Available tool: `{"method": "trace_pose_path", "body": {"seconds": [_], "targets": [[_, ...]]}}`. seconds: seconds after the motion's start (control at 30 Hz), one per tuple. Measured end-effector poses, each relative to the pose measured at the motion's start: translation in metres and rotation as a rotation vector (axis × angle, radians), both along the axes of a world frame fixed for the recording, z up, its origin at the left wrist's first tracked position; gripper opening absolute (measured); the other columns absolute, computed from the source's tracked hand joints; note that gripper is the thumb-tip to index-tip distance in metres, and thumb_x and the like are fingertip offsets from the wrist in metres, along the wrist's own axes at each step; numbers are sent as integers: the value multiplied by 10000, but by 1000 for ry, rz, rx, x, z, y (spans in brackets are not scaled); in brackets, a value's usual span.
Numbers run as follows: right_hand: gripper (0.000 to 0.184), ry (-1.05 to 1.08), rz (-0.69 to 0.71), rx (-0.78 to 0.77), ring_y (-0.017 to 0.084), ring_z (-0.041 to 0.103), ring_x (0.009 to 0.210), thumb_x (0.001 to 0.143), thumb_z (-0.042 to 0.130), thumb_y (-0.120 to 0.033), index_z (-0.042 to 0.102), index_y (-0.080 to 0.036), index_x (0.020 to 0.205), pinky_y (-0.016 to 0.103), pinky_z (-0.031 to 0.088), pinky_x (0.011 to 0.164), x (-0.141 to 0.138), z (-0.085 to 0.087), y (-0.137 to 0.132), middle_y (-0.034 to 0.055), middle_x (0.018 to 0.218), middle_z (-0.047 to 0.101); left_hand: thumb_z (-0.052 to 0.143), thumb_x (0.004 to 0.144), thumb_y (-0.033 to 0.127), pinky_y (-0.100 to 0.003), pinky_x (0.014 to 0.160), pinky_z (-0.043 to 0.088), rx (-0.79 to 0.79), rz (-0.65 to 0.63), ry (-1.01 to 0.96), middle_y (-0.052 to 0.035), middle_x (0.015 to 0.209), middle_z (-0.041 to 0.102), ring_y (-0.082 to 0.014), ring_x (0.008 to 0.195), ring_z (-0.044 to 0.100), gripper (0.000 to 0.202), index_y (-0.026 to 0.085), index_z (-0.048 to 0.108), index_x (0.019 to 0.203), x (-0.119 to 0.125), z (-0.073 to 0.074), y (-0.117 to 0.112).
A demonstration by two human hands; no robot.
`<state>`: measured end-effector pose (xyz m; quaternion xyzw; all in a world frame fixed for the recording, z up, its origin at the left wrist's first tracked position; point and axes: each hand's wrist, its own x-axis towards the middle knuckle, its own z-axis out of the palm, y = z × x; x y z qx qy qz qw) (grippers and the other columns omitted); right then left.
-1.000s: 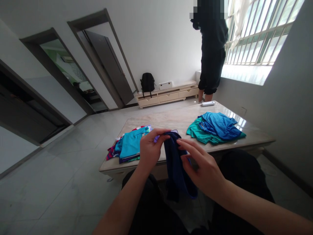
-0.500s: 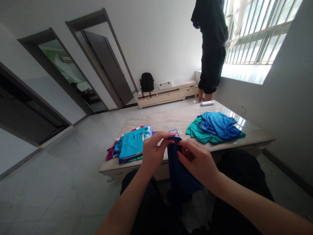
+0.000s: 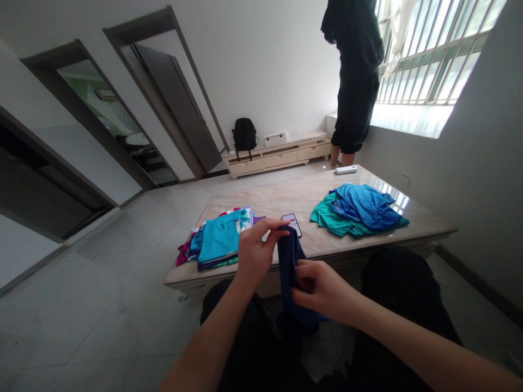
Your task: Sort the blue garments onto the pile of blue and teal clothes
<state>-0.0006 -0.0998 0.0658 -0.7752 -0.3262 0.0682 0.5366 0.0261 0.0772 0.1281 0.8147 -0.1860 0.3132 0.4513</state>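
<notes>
At the left, by the near-left corner of the tabletop (image 3: 267, 197), you have a layered stack of clothes (image 3: 220, 237), a turquoise piece uppermost, with red, white and purple cloth showing around it; it lies fairly flat, so I would judge this share of the work done, though a few edges stick out unevenly. Next comes your left hand (image 3: 255, 250), raised about level with the near edge, its grip pinching the top of a navy garment (image 3: 287, 264) between thumb and fingers. That garment is in the air just on your side of the near edge, around its middle, hanging down toward your knees in a narrow, doubled length; it looks partway through, neither laid down nor flat. Behind it, inboard of the near edge, lies a phone (image 3: 293, 219), screen up. Your right hand (image 3: 329, 288), lower down, has its fingers curled into the garment's open side, but the tips are hidden, so I cannot tell whether that grip is pinching cloth. Farther right, toward the right edge, a loose blue and green heap (image 3: 365, 209) sits rumpled and out of your hands; I would count it as what is left. A white device (image 3: 346, 170) rests at the far-right corner.
</notes>
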Motion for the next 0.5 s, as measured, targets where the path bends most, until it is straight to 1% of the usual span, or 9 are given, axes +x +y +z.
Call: {"method": "trace_pose_path", "body": {"seconds": [0.03, 0.1, 0.17, 0.23, 0.27, 0.33, 0.37, 0.43, 0.5], "targets": [[78, -27, 2, 32, 103, 506, 678, 813, 653, -170, 634, -178, 738, 215, 384, 577, -4, -2, 0, -14, 827, 559, 738, 889, 216, -284, 805, 594, -10, 10, 6, -3, 960, 820, -206, 907, 759, 132, 278, 815, 977, 1, -1, 1], [72, -119, -36, 128, 128, 562, 776, 825, 638, -153, 623, -182, 761, 227, 442, 656, -11, -6, 2, 21, 932, 599, 744, 886, 232, -295, 823, 593, -43, 18, 12, -7, 969, 819, -208, 918, 757, 122, 271, 813, 977, 2, -3, 2], [85, -217, -97, 184, 144, 578, 800, 857, 608, -165, 579, -191, 782, 242, 456, 698, -17, -13, 5, 32, 914, 618, 752, 879, 236, -297, 831, 589, -80, 21, 15, -11, 964, 818, -207, 920, 756, 111, 259, 812, 971, 3, -5, 3], [57, -242, -139, 134, 145, 584, 732, 888, 583, -200, 558, -202, 836, 243, 444, 664, -20, -23, 9, 19, 824, 629, 761, 871, 239, -294, 824, 585, -104, 24, 12, -12, 954, 817, -202, 910, 754, 106, 252, 811, 964, 4, -5, 3], [18, -223, -141, 73, 146, 592, 694, 897, 576, -218, 569, -202, 893, 240, 436, 637, -20, -29, 11, 13, 793, 642, 763, 870, 239, -291, 817, 584, -111, 26, 10, -11, 951, 816, -200, 904, 753, 107, 253, 812, 964, 3, -4, 3], [104, -178, -135, -103, 159, 626, 653, 897, 580, -244, 604, -188, 981, 243, 428, 609, -17, -40, 15, 20, 765, 680, 766, 869, 244, -286, 804, 581, -117, 28, 2, -8, 950, 816, -196, 896, 752, 106, 257, 813, 963, 2, -3, 2], [131, -173, -131, -208, 175, 654, 665, 889, 586, -248, 631, -178, 991, 250, 434, 617, -14, -45, 16, 37, 773, 705, 767, 869, 246, -284, 799, 580, -118, 29, -3, -7, 951, 816, -194, 893, 752, 107, 258, 814, 965, 1, -2, 2], [147, -203, -106, -415, 211, 710, 741, 874, 599, -246, 694, -168, 953, 267, 455, 663, -7, -53, 17, 82, 830, 752, 768, 873, 249, -280, 793, 576, -118, 34, -8, -5, 949, 816, -190, 885, 752, 112, 262, 815, 974, -1, -1, 2], [165, -254, -43, -617, 235, 742, 818, 876, 598, -246, 745, -176, 901, 278, 470, 698, 0, -57, 16, 106, 898, 783, 769, 875, 247, -274, 788, 572, -111, 37, -13, -1, 945, 816, -185, 875, 752, 115, 266, 814, 979, -2, -1, 3]]}}
